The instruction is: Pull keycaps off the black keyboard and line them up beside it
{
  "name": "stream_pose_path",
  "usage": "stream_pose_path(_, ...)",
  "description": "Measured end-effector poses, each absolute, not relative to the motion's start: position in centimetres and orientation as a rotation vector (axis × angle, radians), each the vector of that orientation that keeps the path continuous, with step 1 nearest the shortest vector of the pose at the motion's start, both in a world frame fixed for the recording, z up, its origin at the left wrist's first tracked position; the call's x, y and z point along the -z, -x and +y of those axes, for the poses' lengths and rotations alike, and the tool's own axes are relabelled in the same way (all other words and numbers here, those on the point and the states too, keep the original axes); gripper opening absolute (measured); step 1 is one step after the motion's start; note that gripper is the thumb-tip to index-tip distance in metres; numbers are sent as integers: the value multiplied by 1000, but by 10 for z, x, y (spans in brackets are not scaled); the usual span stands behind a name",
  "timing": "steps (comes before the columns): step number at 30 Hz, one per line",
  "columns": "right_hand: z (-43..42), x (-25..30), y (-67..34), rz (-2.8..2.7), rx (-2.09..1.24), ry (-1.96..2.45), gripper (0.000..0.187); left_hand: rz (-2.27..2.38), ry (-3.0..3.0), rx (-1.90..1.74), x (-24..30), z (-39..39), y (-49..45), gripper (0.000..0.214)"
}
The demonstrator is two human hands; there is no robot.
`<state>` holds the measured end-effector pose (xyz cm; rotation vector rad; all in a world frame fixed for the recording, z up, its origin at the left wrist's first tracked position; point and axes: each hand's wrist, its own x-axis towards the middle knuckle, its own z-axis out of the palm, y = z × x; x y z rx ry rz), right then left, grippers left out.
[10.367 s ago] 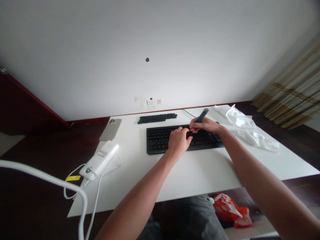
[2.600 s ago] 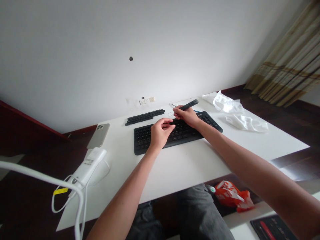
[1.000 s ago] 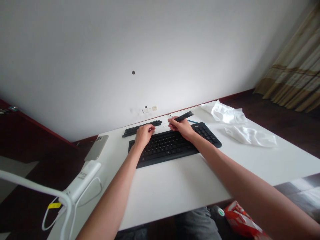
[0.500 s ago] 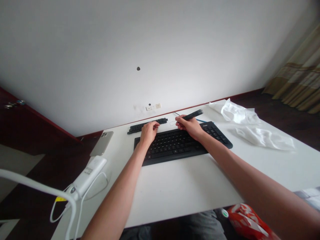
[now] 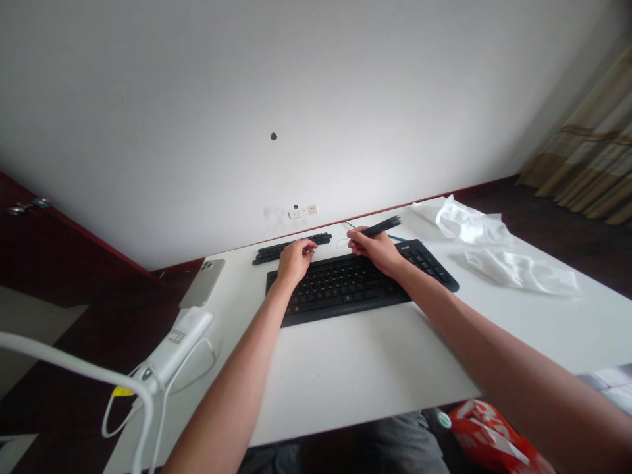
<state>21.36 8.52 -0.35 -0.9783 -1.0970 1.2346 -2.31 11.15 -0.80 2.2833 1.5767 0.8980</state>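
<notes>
A black keyboard (image 5: 355,289) lies on the white table (image 5: 375,368). Behind it sits a row of loose black keycaps (image 5: 276,250). My left hand (image 5: 295,261) rests at the keyboard's back left edge, its fingers curled and pinched beside the keycap row; what they hold is too small to make out. My right hand (image 5: 376,249) sits at the keyboard's back edge and grips a slim dark tool (image 5: 382,226) that points up and to the right.
A phone (image 5: 203,291) lies face down at the table's left edge. A white power bank (image 5: 178,338) with white cables lies nearer me. Crumpled clear plastic wrap (image 5: 494,247) covers the right side. An orange bag (image 5: 488,438) lies under the table.
My left hand went from the keyboard's middle to the keycap row behind it and stays there. My right hand keeps the tool at the keyboard's back edge. The view shifted slightly.
</notes>
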Motion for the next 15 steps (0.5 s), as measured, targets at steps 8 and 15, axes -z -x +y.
stream_pose_path(8, 84, 3, -214, -1097, -1238, 985, 35, 1687, -2386, -856, 4, 105, 24, 30)
stream_pose_path(15, 82, 0, -213, -1093, -1244, 992, 35, 1760, -2397, -812, 7, 106, 24, 23)
